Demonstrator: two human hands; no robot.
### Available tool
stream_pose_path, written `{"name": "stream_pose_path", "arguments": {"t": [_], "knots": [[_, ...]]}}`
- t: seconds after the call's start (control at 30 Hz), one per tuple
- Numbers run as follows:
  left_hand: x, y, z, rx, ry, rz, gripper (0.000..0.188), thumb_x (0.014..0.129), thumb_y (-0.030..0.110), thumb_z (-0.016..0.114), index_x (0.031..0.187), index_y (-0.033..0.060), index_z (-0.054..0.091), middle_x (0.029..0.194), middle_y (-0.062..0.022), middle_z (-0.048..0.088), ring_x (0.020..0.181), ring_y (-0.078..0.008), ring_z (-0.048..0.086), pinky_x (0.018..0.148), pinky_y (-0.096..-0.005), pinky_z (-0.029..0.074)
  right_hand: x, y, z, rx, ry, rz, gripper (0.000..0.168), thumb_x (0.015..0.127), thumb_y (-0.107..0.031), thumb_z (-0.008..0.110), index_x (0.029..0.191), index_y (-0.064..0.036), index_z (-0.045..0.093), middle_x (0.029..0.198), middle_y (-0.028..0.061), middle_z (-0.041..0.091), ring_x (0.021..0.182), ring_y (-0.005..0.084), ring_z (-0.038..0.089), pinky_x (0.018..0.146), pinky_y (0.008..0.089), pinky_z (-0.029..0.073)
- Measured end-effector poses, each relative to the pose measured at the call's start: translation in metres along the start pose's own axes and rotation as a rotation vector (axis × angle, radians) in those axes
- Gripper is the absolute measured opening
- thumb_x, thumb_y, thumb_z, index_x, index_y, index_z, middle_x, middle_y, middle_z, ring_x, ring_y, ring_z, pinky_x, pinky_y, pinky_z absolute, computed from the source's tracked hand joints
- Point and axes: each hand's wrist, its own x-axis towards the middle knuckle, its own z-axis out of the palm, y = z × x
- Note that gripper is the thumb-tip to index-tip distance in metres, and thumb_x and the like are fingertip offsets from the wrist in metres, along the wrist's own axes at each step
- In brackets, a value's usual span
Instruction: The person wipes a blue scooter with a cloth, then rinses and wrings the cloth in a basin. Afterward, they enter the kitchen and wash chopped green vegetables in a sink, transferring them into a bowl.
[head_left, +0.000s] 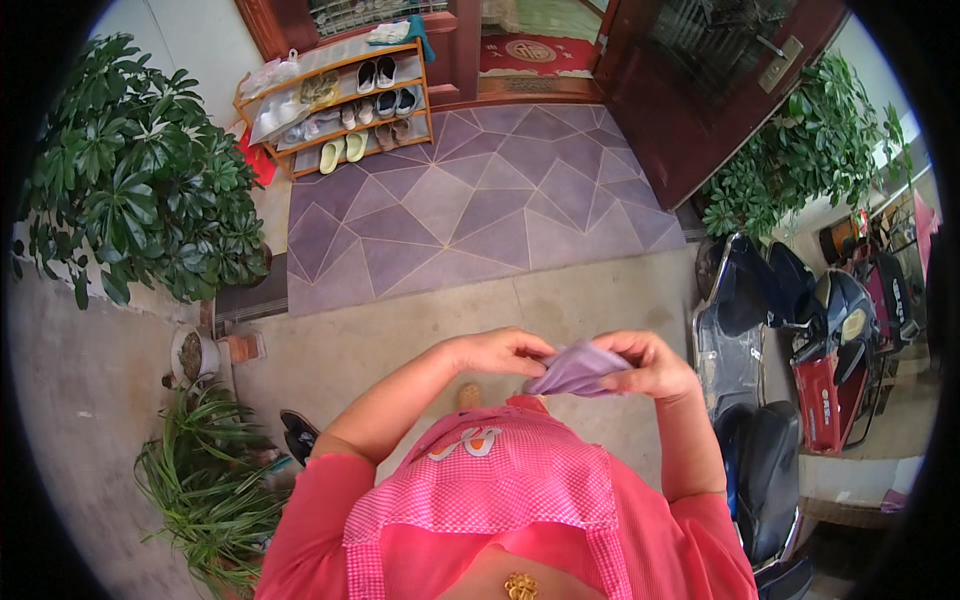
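Observation:
Between my two hands, in front of the pink checked apron (487, 502), is a folded purple cloth (579, 369). My left hand (506, 352) pinches its left edge between thumb and fingers. On the other side my right hand (649, 365) grips the cloth, thumb below and fingers over the top. The cloth hangs clear of the floor and looks slightly blurred. Its underside is hidden.
Ahead, a wooden shoe rack (352, 97) holds shoes and plastic bags beside an open dark red door (697, 97). A purple patterned mat (480, 202) covers the floor there. Leafy plants (142, 195) stand left; an electric scooter (739, 352) is parked right.

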Motion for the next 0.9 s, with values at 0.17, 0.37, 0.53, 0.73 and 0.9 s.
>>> {"name": "stream_pose_path", "arguments": {"t": [0.17,0.37,0.53,0.73,0.9], "knots": [[-0.012,0.020,-0.020,0.490,0.203,-0.281,0.036,0.078,0.020,0.070,0.109,0.0042,0.062,0.100,-0.0097,0.065,0.089,-0.0157,0.059,0.078,-0.0307,0.047,0.005,-0.016,-0.047,-0.094,0.161,-0.079,0.038,0.074,0.001,0.063,0.111,0.004,0.058,0.094,0.0074,0.065,0.083,0.0123,0.060,0.073,0.0238,0.048],[-0.014,0.019,-0.087,1.183,1.485,0.052,0.024,0.064,-0.005,0.058,0.083,0.0092,0.060,0.083,-0.0092,0.057,0.075,-0.0220,0.057,0.067,-0.0348,0.047,0.049,-0.022,-0.034,-0.280,0.091,-0.127,0.031,0.077,-0.002,0.057,0.108,0.003,0.060,0.096,0.0039,0.059,0.084,0.0115,0.057,0.075,0.0252,0.046],[-0.059,0.110,-0.121,-0.687,2.424,0.630,0.039,0.087,0.036,0.047,0.112,0.0059,0.047,0.103,-0.0072,0.047,0.100,-0.0179,0.045,0.088,-0.0346,0.041,0.074,-0.016,0.022,-0.589,-0.372,-0.489,0.040,0.077,0.004,0.055,0.116,-0.004,0.058,0.097,0.0055,0.052,0.085,0.0156,0.053,0.076,0.0272,0.044],[-0.042,0.031,-0.090,-0.775,1.266,0.611,0.073,0.083,0.064,0.042,0.135,0.0139,0.034,0.136,-0.0135,0.039,0.123,-0.0396,0.037,0.087,-0.0671,0.035,0.088,-0.012,0.018,-0.704,-0.734,-0.224,0.035,0.088,-0.020,0.060,0.119,-0.006,0.055,0.107,0.0106,0.054,0.082,0.0189,0.061,0.072,0.0307,0.050],[-0.027,0.069,-0.054,-0.655,0.832,0.777,0.057,0.091,0.048,0.040,0.139,0.0206,0.030,0.139,-0.0090,0.038,0.123,-0.0261,0.038,0.084,-0.0489,0.042,0.095,0.016,-0.037,-0.826,-0.335,-0.307,0.033,0.090,-0.025,0.056,0.119,-0.008,0.057,0.118,0.0110,0.052,0.098,0.0198,0.056,0.083,0.0305,0.046]]}}
